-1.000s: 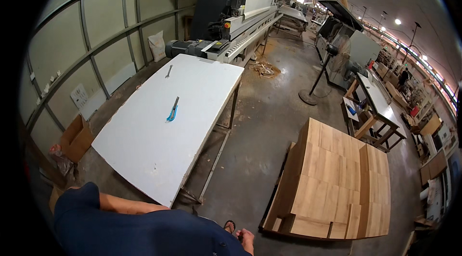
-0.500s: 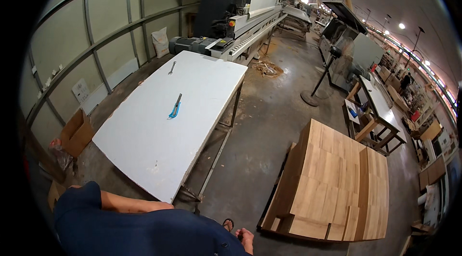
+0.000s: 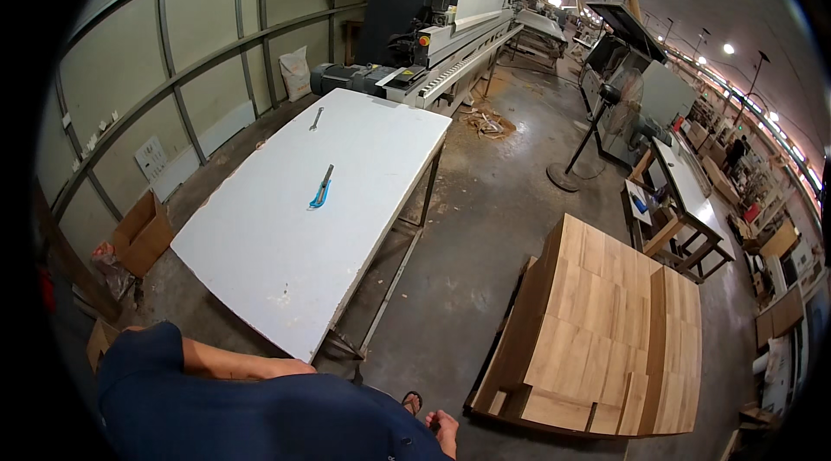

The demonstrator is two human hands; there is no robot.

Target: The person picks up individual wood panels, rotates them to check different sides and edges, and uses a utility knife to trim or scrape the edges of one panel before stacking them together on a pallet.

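My left forearm (image 3: 242, 365) reaches across to the near corner of a white-topped table (image 3: 260, 227). The left hand's fingers are hidden behind my dark blue shirt. My right hand (image 3: 446, 433) hangs low beside my body, above the floor, with its fingers curled and no object showing in them. A blue utility knife (image 3: 320, 190) lies on the table, its dark blade end toward the far side. Farther back on the same top lies a metal wrench (image 3: 317, 119). Neither hand touches these tools.
Wood-grain panels (image 3: 597, 322) are stacked low at right. Beyond them stand a workbench (image 3: 692, 188) and a pedestal fan (image 3: 567, 175). A long machine (image 3: 467, 37) adjoins the table's far end. A cardboard box (image 3: 143, 236) sits at left by the wall.
The view has shifted slightly, so the table and tools appear a little farther right. My arms keep nearly the same pose, and the tools stay lying on the table.
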